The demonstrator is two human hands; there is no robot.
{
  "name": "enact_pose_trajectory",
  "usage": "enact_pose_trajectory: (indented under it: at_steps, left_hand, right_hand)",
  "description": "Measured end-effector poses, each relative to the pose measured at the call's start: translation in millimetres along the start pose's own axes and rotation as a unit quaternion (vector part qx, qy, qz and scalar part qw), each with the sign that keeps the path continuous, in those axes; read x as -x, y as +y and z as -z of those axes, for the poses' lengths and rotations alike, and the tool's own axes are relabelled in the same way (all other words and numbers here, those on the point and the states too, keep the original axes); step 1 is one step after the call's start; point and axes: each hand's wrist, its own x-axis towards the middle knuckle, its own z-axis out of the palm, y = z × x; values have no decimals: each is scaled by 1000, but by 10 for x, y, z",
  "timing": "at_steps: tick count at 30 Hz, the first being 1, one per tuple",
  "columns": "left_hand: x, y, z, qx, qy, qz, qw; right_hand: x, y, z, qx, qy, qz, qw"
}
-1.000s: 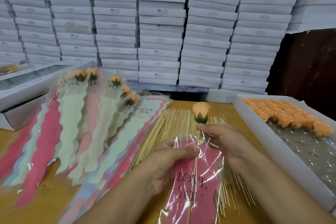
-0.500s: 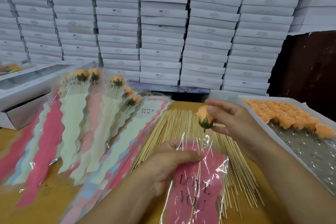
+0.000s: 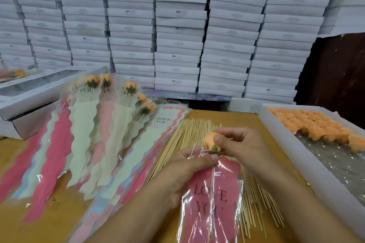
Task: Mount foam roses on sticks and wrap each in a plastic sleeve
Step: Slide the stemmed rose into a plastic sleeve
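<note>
Background: stacked white cardboard boxes (image 3: 177, 35) are lining the wall behind the wooden table (image 3: 227, 118).
Left hand (image 3: 185, 175): fingers are pinching the pink "LOVE YOU" plastic sleeve (image 3: 213, 203) at its mouth.
Right hand (image 3: 243, 146): fingers are gripping the orange foam rose (image 3: 210, 141) on its thin wooden stick (image 3: 213, 181), just above the sleeve opening.

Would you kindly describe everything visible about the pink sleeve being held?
The pink sleeve is clear crinkly plastic with a pink wavy-edged panel printed LOVE YOU in dark letters. It lies lengthwise over the loose sticks, a stick inside it. The left hand pinches its open top.
</note>
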Motion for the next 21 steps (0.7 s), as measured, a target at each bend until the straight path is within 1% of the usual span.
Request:
enact_pose_trajectory:
  at_steps: [4, 8, 11, 13, 17, 21]
  left_hand:
    - [1, 0, -18, 15, 16, -7, 1000]
    - [13, 14, -15, 11, 14, -12, 1000]
    - [10, 20, -21, 15, 14, -7, 1000]
    - [16, 24, -27, 8, 3, -5, 1000]
    - [13, 21, -13, -3, 1, -13, 1000]
    - [13, 14, -14, -19, 0, -14, 1000]
  right_hand:
    - [14, 15, -10, -4, 6, -3, 1000]
    - [38, 17, 7, -6, -12, -14, 1000]
    - [54, 16, 21, -22, -11, -15, 1000]
    - [69, 16, 28, -33, -7, -15, 999]
    - [92, 29, 39, -3, -9, 1, 1000]
    - [129, 10, 45, -17, -15, -4, 1000]
